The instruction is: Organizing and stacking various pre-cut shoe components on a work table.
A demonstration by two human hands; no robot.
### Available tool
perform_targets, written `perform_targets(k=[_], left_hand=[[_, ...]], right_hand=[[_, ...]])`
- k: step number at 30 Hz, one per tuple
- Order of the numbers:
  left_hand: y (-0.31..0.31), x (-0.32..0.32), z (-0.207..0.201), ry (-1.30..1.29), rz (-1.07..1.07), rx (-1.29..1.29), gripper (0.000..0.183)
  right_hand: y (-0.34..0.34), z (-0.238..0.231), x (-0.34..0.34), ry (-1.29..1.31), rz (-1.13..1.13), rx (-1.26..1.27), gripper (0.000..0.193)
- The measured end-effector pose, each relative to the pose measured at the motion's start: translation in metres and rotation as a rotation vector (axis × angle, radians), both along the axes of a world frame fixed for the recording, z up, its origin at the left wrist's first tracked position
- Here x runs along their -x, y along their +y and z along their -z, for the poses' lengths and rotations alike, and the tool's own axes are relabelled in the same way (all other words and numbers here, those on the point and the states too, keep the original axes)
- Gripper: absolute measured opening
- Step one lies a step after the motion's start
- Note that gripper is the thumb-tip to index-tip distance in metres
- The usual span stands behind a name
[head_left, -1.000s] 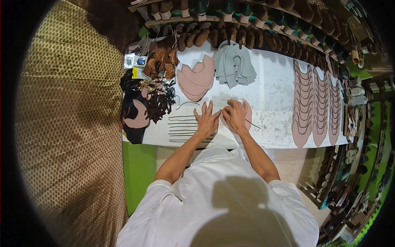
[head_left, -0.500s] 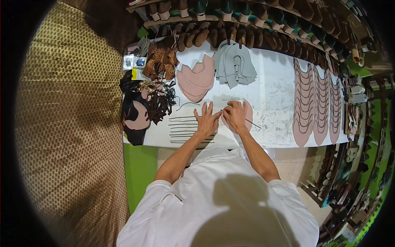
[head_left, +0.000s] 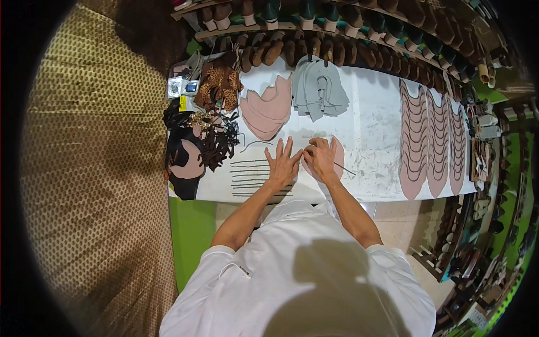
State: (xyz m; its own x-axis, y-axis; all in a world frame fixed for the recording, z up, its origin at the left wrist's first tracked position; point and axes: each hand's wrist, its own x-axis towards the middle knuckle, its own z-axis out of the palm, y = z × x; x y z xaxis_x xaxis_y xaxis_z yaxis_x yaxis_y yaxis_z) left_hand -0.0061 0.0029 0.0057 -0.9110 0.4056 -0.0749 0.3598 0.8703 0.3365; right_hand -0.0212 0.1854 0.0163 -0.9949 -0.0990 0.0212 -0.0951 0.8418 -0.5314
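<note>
1. Right hand [head_left: 321,160]: fingers bent, tips bunched over the rounded pink cutout [head_left: 338,154]; cannot tell whether they grip anything
2. Left hand [head_left: 284,164]: fingers fanned wide, gripping nothing visible, just left of the cutout
3. Slim dark strip [head_left: 348,171] jutting past the cutout's right edge
4. Parallel dark strips [head_left: 250,180] left of the cutout
</note>
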Motion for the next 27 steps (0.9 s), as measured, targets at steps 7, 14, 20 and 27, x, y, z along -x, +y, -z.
perform_targets(k=[7,14,20,27], left_hand=[[-0.004,-0.003,0.001,0.082,0.088,0.116,0.048],[-0.003,-0.005,0.004,0.085,0.065,0.106,0.048],[0.0,-0.004,-0.004,-0.034,0.024,0.052,0.047],[-0.001,-0.004,0.0,-0.2,-0.051,-0.105,0.052]], right_hand=[[0.028,0.004,-0.018,0.089,0.035,0.005,0.021],[0.034,-0.001,-0.01,0.11,-0.028,0.0,0.014],[0.032,-0.005,-0.006,0.047,0.056,0.084,0.012],[0.029,-0.001,-0.011,0.0,0.081,0.099,0.012]])
